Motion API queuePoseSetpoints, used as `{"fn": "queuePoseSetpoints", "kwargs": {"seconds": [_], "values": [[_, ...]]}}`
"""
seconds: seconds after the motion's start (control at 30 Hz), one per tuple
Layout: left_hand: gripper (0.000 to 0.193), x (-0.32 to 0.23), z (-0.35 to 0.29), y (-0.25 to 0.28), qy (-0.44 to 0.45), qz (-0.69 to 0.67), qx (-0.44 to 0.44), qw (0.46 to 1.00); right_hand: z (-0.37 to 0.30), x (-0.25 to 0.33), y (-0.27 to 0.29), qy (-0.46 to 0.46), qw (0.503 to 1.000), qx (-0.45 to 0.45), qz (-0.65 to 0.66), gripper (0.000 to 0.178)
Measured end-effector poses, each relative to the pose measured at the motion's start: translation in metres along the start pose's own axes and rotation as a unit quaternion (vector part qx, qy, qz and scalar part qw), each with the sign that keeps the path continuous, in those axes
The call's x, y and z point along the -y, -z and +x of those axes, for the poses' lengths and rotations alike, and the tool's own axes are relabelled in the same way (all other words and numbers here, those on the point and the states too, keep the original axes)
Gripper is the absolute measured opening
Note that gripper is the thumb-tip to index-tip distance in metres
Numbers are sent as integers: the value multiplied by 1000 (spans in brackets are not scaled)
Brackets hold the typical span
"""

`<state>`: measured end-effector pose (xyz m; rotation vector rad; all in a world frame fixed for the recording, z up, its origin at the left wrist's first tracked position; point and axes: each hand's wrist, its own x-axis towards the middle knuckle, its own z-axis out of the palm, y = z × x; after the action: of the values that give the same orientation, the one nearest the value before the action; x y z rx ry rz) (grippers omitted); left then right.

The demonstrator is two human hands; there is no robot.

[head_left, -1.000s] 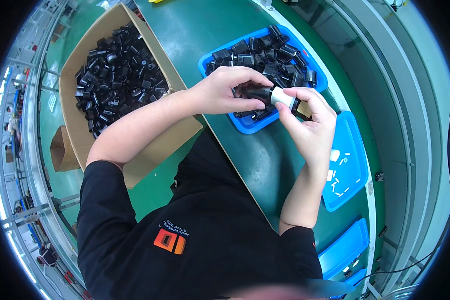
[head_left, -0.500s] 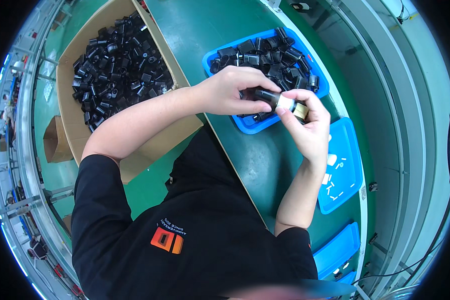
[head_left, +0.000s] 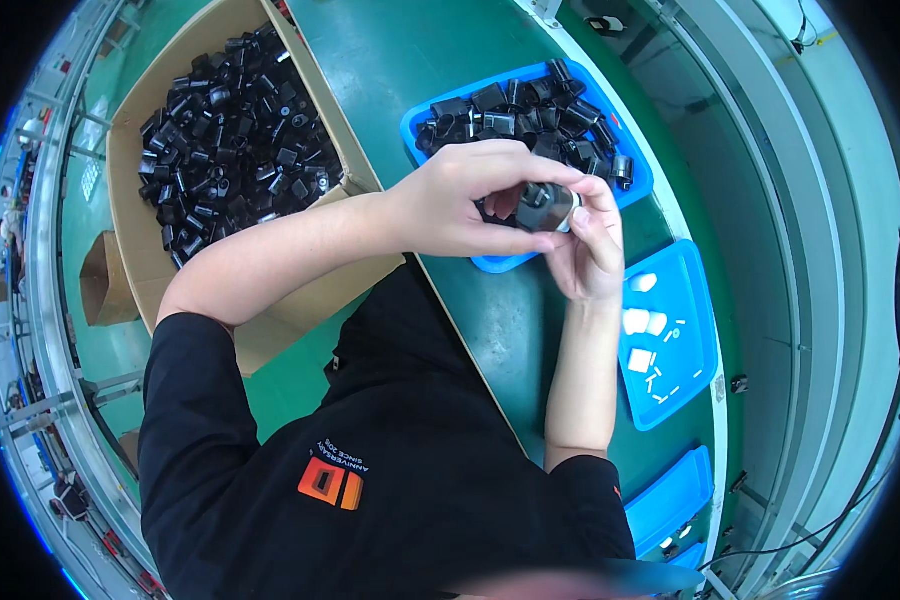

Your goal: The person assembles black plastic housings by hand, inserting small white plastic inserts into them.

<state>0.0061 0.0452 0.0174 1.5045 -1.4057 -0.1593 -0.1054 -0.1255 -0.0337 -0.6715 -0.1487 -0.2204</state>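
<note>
Between my two hands is a dark plastic housing (head_left: 542, 210), with its blocky black end turned toward me and a pale part at its right side. My left hand (head_left: 462, 198) curls around it from the left, index finger above and thumb below. From the right, my right hand (head_left: 595, 250) grips its pale end with bent fingers, which hide much of that end. Beneath and beyond the hands stands a blue bin (head_left: 642, 190) heaped with similar black plastic parts (head_left: 500, 122).
A large cardboard box (head_left: 130, 210) full of black parts stands at the left, against the green table (head_left: 370, 60). On the right, a blue tray (head_left: 698, 340) holds white blocks and small white strips. More blue trays (head_left: 675, 500) lie nearer, along the table's right edge.
The housing has turned so its black end faces me, and its gold-coloured end is now hidden. My right hand has shifted left and down, its fingers wrapping differently. The left hand's grip has widened.
</note>
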Motion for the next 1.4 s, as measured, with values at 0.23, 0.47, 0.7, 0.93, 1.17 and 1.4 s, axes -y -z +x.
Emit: {"fn": "queuePoseSetpoints", "kwargs": {"seconds": [0.23,0.47,0.7,0.93,1.17,1.4], "values": [[55,-13,4,-12,-145,69,-66,985,-5,-28,-6,-67,987,1,146,32],[50,-14,3,-11,-171,112,-90,975,-9,-40,-25,-86,915,-278,279,24],[60,-14,5,-15,-224,111,-76,965,-17,-50,7,-54,967,-130,214,35],[58,-9,4,-11,-221,119,-60,966,-11,-48,-9,-48,963,-79,253,41],[62,-7,6,-12,-234,118,-73,962,-8,-43,-18,-39,968,-53,242,32],[48,-10,4,-7,-187,124,-54,973,-7,-41,-27,-43,968,-79,235,20]]}}
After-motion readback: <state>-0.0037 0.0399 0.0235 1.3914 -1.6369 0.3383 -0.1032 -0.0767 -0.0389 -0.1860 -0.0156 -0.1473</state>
